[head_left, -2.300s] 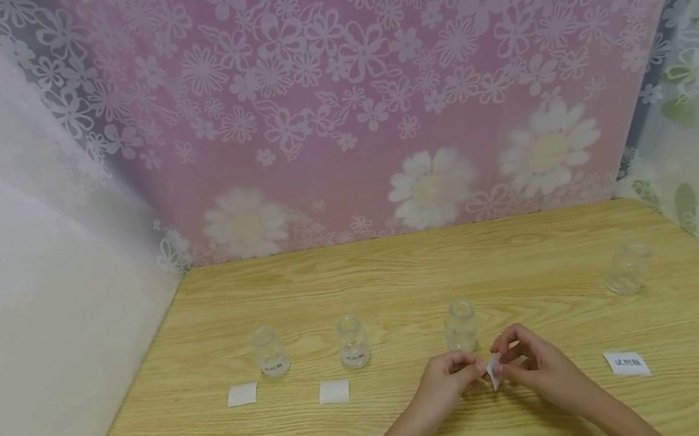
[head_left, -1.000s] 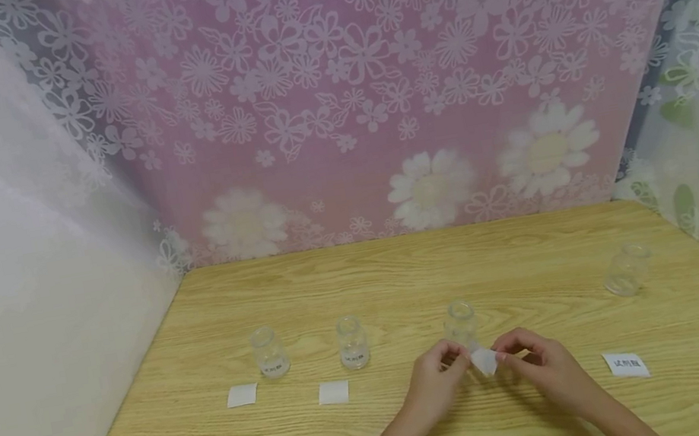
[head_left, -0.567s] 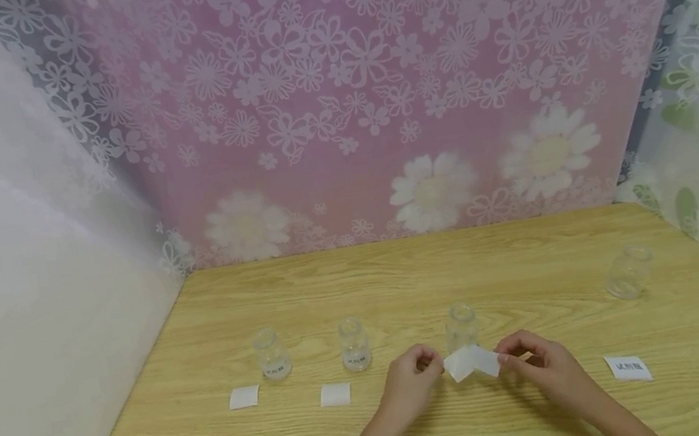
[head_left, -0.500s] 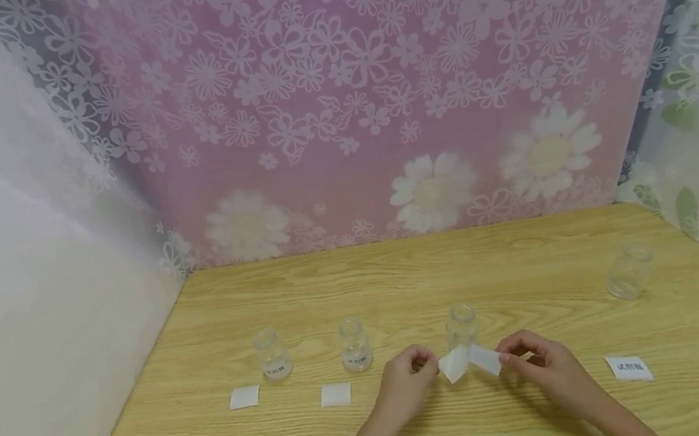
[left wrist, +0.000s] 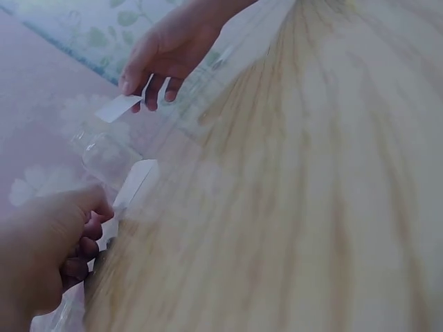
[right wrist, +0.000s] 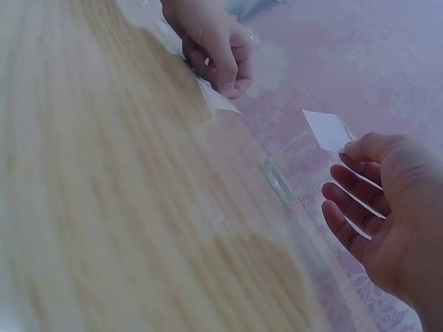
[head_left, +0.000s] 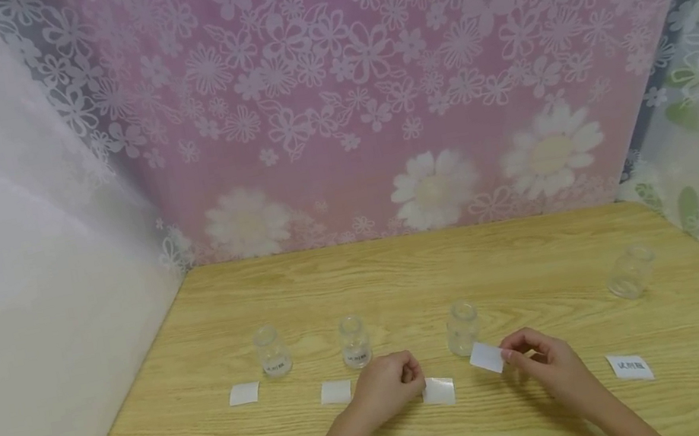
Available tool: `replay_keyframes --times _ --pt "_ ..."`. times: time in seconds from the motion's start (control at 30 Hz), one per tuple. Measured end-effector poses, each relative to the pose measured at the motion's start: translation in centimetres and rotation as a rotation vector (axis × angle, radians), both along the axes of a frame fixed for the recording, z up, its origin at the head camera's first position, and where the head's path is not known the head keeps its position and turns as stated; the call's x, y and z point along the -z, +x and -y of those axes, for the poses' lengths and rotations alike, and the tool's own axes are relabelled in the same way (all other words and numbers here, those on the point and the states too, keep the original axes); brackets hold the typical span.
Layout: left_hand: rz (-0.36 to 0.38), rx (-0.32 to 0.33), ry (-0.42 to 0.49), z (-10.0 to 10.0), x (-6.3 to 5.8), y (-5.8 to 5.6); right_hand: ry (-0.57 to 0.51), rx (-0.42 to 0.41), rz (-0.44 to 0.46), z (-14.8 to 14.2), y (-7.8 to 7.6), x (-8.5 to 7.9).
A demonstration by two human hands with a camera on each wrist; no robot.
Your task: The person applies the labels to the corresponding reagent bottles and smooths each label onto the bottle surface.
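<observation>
My right hand (head_left: 543, 363) pinches a small white label (head_left: 487, 357) by its edge, thumb against index finger; its other fingers are spread in the right wrist view. The label hangs in front of a clear glass bottle (head_left: 463, 326), apart from it as far as I can tell. My left hand (head_left: 387, 385) pinches the corner of a shiny white backing paper (head_left: 439, 391), low over the table. In the left wrist view this backing paper (left wrist: 135, 185) stands out past the left fingertips. Whether it lies fully on the table is unclear.
Two bottles with printed labels, one farther left (head_left: 271, 353) and one nearer (head_left: 354, 342), stand with blank paper squares (head_left: 243, 394) before them. At the right are another glass bottle (head_left: 632, 271) and a printed label (head_left: 630, 366) on the wooden table (head_left: 400, 271).
The joined white piece has come apart into label and backing paper. My left hand has moved left and down to the table with the backing; the right hand has stayed nearly in place.
</observation>
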State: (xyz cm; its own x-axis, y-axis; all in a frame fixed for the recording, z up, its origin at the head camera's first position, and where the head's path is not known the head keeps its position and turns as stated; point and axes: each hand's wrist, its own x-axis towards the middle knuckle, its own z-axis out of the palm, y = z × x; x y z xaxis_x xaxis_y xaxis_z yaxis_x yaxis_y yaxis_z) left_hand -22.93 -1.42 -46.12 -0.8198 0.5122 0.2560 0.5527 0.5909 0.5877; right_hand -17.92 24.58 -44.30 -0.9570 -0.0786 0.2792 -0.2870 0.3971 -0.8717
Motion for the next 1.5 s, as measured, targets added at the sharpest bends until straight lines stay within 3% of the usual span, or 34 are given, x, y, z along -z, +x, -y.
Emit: replay_keyframes --times 0.13,0.6,0.73,0.83,0.97,1.07,1.33,1.5 --pt "-0.084 0.012 -0.044 0.0 0.1 -0.1 0.001 -0.009 0.000 0.0 0.0 -0.1" --pt "-0.099 -0.019 -0.041 -0.1 0.4 -0.3 -0.013 -0.020 0.016 0.0 -0.1 0.0" --pt "-0.092 -0.029 0.033 -0.2 0.4 -0.3 -0.023 -0.036 0.023 0.0 -0.2 0.2" --pt "-0.143 -0.018 0.143 -0.7 0.1 0.0 -0.031 -0.037 0.036 0.0 -0.2 0.2" --pt "-0.272 0.085 0.272 -2.2 -0.6 1.1 -0.031 -0.038 0.037 0.0 -0.1 0.3" --pt "-0.339 0.164 0.303 -3.5 -0.7 1.9 -0.022 -0.047 0.033 0.0 -0.1 0.3" --pt "-0.399 0.164 0.152 -5.2 -0.1 2.3 -0.035 -0.051 0.085 0.0 -0.2 0.3" --pt "-0.298 0.199 0.128 -5.2 -0.1 2.4 -0.068 -0.144 0.061 -0.1 -0.1 0.1"
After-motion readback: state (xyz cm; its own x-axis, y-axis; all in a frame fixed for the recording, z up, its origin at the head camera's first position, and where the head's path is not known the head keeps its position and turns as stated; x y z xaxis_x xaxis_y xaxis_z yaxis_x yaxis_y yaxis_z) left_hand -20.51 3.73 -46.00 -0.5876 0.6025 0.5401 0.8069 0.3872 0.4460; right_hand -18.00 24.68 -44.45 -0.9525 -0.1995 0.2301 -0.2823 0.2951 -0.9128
